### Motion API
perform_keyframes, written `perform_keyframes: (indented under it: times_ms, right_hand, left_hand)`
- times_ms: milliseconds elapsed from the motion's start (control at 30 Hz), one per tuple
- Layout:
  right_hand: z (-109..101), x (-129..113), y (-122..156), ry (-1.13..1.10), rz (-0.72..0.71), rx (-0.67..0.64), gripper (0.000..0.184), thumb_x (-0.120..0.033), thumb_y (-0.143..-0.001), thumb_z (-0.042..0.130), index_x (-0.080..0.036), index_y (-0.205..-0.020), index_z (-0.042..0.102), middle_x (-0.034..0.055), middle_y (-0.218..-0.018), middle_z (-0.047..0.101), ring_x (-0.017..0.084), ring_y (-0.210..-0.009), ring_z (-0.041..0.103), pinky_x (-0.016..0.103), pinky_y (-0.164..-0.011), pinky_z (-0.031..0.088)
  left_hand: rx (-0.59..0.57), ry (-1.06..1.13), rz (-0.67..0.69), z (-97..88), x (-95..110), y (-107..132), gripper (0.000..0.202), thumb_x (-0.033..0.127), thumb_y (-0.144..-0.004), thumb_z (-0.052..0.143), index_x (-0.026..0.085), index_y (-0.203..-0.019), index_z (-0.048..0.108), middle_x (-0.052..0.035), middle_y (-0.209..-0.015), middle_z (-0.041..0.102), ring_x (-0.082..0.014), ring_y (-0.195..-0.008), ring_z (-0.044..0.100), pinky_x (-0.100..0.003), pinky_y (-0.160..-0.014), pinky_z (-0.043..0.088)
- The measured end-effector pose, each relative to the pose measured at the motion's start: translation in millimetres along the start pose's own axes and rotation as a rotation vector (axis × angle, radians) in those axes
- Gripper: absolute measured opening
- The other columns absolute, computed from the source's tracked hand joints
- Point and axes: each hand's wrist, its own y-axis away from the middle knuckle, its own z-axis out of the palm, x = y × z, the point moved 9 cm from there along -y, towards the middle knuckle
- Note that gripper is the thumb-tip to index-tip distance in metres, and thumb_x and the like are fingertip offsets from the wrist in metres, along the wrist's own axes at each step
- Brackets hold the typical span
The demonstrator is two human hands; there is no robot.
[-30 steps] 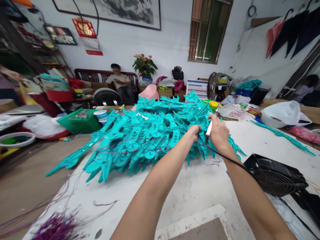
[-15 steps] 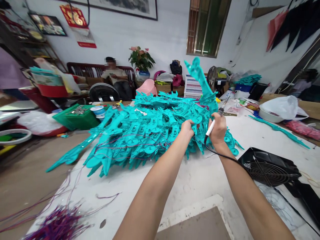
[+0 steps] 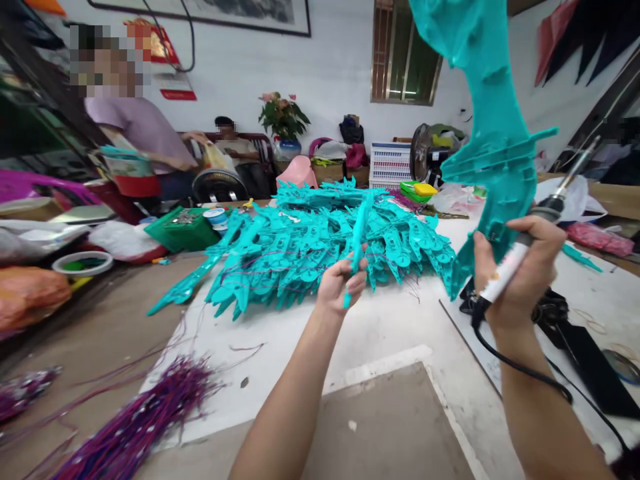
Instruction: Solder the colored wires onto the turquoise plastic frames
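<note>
Left hand (image 3: 343, 283) grips a thin teal strip (image 3: 356, 243); right hand (image 3: 520, 273) clasps a soldering iron (image 3: 530, 243) and a large teal part (image 3: 490, 140).

Home workshop, teal plastic parts (image 3: 320, 247) (heaped), wire bundles (image 3: 145, 420)

Bright, even indoor light — soft shadows, edges stretched and slightly motion-blurred.

Single head-mounted view, wide lens. It looks forward and slightly down across the tabletop (image 3: 400, 333) toward the far wall (image 3: 330, 73) and window (image 3: 405, 60). Both forearms enter from the bottom edge. The left hand (image 3: 343, 287) with its teal strip (image 3: 356, 247) and the right hand (image 3: 523, 280) sit close, mid-frame. The right hand's teal piece (image 3: 493, 133) is cropped by the top edge.
</note>
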Motion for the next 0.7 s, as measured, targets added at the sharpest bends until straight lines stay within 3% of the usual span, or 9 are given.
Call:
perform_keyframes:
  times_ms: [100, 200, 267, 367, 467, 567, 633, 700]
  right_hand:
    - [-40.6, 15.7, 28.9, 0.001, 0.201, -0.206, 0.034, -0.041, -0.078, 0.071, -0.030, -0.104, 0.053, 0.0028, -0.095, 0.063, 0.020, -0.077, 0.065, 0.036, -0.072, 0.052]
    - [-66.5, 34.0, 88.2, -0.062, 0.447, -0.486, 0.035, -0.047, -0.073, 0.069, -0.036, -0.103, 0.053, 0.0044, -0.104, 0.067, 0.028, -0.087, 0.070, 0.043, -0.073, 0.056]
    - [-78.0, 37.7, 138.9, -0.144, 0.584, -0.664, 0.029, -0.048, -0.071, 0.065, -0.040, -0.097, 0.053, 0.0036, -0.108, 0.070, 0.034, -0.100, 0.070, 0.050, -0.078, 0.058]
    - [-89.5, 34.7, 211.8, -0.219, 0.757, -0.841, 0.027, -0.051, -0.069, 0.063, -0.041, -0.091, 0.053, 0.0027, -0.108, 0.073, 0.037, -0.102, 0.070, 0.055, -0.077, 0.059]
    - [-87.6, 22.9, 261.5, -0.268, 0.837, -0.922, 0.028, -0.047, -0.072, 0.060, -0.035, -0.097, 0.055, 0.0064, -0.113, 0.073, 0.034, -0.102, 0.071, 0.052, -0.081, 0.059]
    - [-72.7, 5.6, 283.9, -0.327, 0.786, -0.971, 0.029, -0.043, -0.079, 0.055, -0.028, -0.105, 0.055, 0.0096, -0.114, 0.071, 0.030, -0.099, 0.071, 0.047, -0.084, 0.057]
    - [-59.3, -5.9, 285.2, -0.355, 0.671, -1.017, 0.028, -0.039, -0.082, 0.054, -0.027, -0.107, 0.056, 0.0077, -0.106, 0.071, 0.028, -0.093, 0.070, 0.044, -0.082, 0.057]
    - [-44.4, -10.7, 275.3, -0.369, 0.552, -1.042, 0.026, -0.038, -0.084, 0.054, -0.027, -0.107, 0.058, 0.0067, -0.104, 0.070, 0.027, -0.095, 0.068, 0.042, -0.083, 0.055]
  left_hand:
    - [0.081, -0.184, 0.008, -34.2, -3.2, 77.1, 0.054, 0.012, -0.068, 0.046, 0.018, -0.118, 0.065, 0.0007, -0.061, 0.051, -0.0043, -0.027, 0.029, -0.017, -0.026, 0.019]
    - [0.199, -0.374, -0.006, -77.0, -19.3, 161.6, 0.066, 0.018, -0.060, 0.058, 0.021, -0.126, 0.064, 0.0007, -0.056, 0.053, -0.0061, -0.025, 0.033, -0.019, -0.027, 0.020]
    - [0.308, -0.475, -0.111, -110.3, -47.1, 217.0, 0.073, 0.024, -0.057, 0.067, 0.020, -0.130, 0.063, 0.0003, -0.051, 0.055, -0.0105, -0.028, 0.041, -0.021, -0.029, 0.025]
    - [0.450, -0.570, -0.200, -151.2, -93.5, 282.1, 0.077, 0.041, -0.065, 0.071, 0.019, -0.138, 0.058, 0.0004, -0.047, 0.055, -0.0147, -0.036, 0.047, -0.025, -0.036, 0.034]
    - [0.440, -0.676, -0.213, -165.2, -138.1, 303.8, 0.092, 0.058, -0.070, 0.069, 0.018, -0.149, 0.044, 0.0023, -0.046, 0.053, -0.0156, -0.040, 0.048, -0.025, -0.040, 0.036]
    - [0.424, -0.841, -0.161, -164.4, -167.6, 291.1, 0.087, 0.056, -0.078, 0.060, 0.014, -0.151, 0.039, 0.0013, -0.051, 0.057, -0.0188, -0.048, 0.055, -0.028, -0.048, 0.046]
    - [0.455, -1.023, -0.037, -159.8, -168.4, 276.1, 0.072, 0.048, -0.081, 0.052, 0.015, -0.145, 0.049, -0.0038, -0.065, 0.067, -0.0233, -0.065, 0.066, -0.034, -0.064, 0.056]
    - [0.492, -1.225, 0.123, -152.7, -157.9, 264.7, 0.060, 0.044, -0.081, 0.049, 0.018, -0.133, 0.060, -0.0103, -0.093, 0.074, -0.0279, -0.092, 0.070, -0.040, -0.085, 0.057]
